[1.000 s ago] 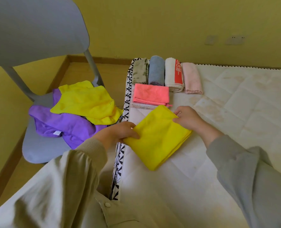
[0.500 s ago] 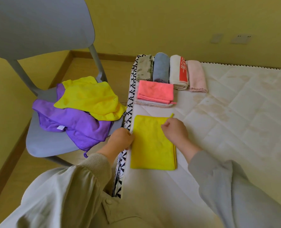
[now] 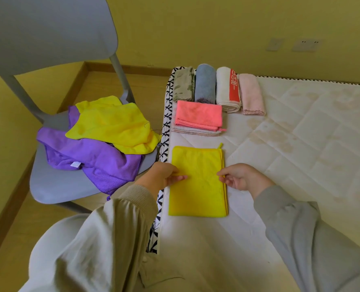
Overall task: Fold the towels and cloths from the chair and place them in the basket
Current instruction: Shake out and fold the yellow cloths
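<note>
Yellow cloth (image 3: 198, 199) lies between left hand (image 3: 163, 178), right hand (image 3: 243, 178).

A quilted white mattress (image 3: 301, 144) (stained in patches) has black-and-white patterned edging (image 3: 166, 127); wooden floor (image 3: 12, 218) lies left, 2 socket plates (image 3: 305, 44) on the yellow wall (image 3: 196, 28).
</note>
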Demonstrator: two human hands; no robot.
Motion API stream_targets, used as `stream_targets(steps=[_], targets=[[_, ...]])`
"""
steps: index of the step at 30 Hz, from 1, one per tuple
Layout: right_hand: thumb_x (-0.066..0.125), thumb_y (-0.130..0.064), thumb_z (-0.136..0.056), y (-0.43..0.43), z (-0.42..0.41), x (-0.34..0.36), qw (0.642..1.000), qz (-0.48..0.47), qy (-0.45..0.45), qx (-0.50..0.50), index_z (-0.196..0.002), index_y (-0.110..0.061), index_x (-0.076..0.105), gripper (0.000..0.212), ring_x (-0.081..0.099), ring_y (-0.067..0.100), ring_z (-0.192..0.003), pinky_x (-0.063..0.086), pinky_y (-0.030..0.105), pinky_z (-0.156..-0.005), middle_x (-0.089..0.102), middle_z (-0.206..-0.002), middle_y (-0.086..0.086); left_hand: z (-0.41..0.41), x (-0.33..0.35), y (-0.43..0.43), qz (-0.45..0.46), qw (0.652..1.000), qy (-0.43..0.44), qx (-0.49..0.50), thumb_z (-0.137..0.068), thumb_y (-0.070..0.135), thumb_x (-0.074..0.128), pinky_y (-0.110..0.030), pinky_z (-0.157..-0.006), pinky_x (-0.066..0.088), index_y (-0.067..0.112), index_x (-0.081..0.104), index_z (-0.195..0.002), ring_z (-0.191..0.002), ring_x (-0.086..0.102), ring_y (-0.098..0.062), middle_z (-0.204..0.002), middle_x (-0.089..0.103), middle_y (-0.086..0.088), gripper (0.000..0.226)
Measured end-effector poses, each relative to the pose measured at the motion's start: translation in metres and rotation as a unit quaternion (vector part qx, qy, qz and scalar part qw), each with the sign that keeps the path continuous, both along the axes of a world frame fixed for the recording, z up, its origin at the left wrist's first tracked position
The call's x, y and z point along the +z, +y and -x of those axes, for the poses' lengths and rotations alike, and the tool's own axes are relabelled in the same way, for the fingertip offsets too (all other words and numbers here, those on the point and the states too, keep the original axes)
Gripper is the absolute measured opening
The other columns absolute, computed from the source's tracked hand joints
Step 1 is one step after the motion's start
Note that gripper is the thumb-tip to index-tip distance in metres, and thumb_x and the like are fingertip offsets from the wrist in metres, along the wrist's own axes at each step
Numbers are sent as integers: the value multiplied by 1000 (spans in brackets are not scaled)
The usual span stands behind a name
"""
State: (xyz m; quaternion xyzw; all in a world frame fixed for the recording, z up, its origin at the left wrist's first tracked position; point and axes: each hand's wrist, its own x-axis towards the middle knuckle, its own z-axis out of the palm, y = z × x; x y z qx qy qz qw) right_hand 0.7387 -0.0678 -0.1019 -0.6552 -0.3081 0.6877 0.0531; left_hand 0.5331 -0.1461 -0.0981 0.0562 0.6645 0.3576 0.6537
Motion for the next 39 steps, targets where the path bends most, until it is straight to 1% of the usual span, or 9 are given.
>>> stream_targets(steps=[4, 9, 13, 19, 24, 26, 29, 32, 39], targets=[[44, 16, -90, -3, 2, -4, 993, -2, 76, -96, -120, 4, 43, 32, 68, 23, -51, 52, 22, -42, 56, -108, 26, -2, -4, -4, -9, 1000, 4, 26, -93, -8, 48, -28, -45, 55, -1, 45, -112, -59, 65, -24, -88, 59, -16, 21], [43, 21, -87, -1, 8, -7, 987, -102, 84, -90, -140, 8, 29, 56, 69, 35, -87, 58, 28, -54, 48, -130, 30, 2, -5, -3, -84, 996, -6, 40, -95, -9, 40, -25, -49, 56, 4, 55, -102, -53, 69, -16, -90, 64, -16, 22], [42, 19, -88, 1, 14, -5, 981, -137, 103, -89, -124, 12, 49, 37, 70, 16, -59, 58, 23, -59, 62, -103, 21, 4, -7, -3, -138, 988, -13, 65, -95, -6, 43, -23, -60, 58, 11, 63, -93, -63, 70, -12, -91, 68, -9, 26], [35, 17, -91, -6, 16, -16, 967, -146, 144, -154, -112, 12, 54, 29, 63, 24, -79, 57, 32, -75, 62, -103, 24, 4, -16, -5, -113, 984, -24, 139, -94, -3, 43, -24, -59, 57, 2, 60, -82, -71, 64, -22, -75, 66, -13, 21], [38, -13, -95, -8, 10, -21, 965, -94, 172, -177, -61, 3, 62, 45, 57, 30, -83, 50, 35, -73, 65, -88, 17, 3, -12, -5, -79, 989, -1, 127, -84, -8, 42, -19, -46, 50, -1, 56, -70, -60, 59, -15, -95, 66, -11, 21], [51, -18, -94, -9, 9, -24, 967, -138, 122, -177, -48, -2, 60, 49, 56, 25, -76, 46, 34, -72, 62, -77, 14, -1, -15, -8, -91, 988, 39, 116, -86, -3, 49, -19, -54, 49, -1, 61, -75, -62, 60, -16, -98, 66, -13, 16], [67, -5, -82, -16, 7, -25, 963, -248, 31, -100, -66, -10, 64, 17, 55, 19, -73, 45, 29, -71, 61, -71, 7, -5, -21, -20, -140, 971, 182, 64, -85, 8, 63, -29, -72, 46, 11, 67, -82, -86, 58, -23, -95, 65, -10, 6], [71, -2, -78, -21, 5, -29, 952, -293, -10, -84, -81, -15, 59, 19, 57, 16, -79, 45, 30, -76, 60, -81, 2, -7, -20, -30, -161, 947, 272, 50, -83, 8, 68, -26, -74, 44, 13, 62, -107, -87, 55, -16, -99, 59, -1, 26], [73, -24, -82, -33, 5, -19, 986, -152, -17, -72, -89, -7, 66, 20, 63, 26, -70, 56, 34, -58, 66, -82, 12, -12, -12, -34, -100, 945, 305, -53, -85, 36, 68, -32, -85, 52, 17, 47, -135, -106, 59, -27, -128, 55, -13, 57]])
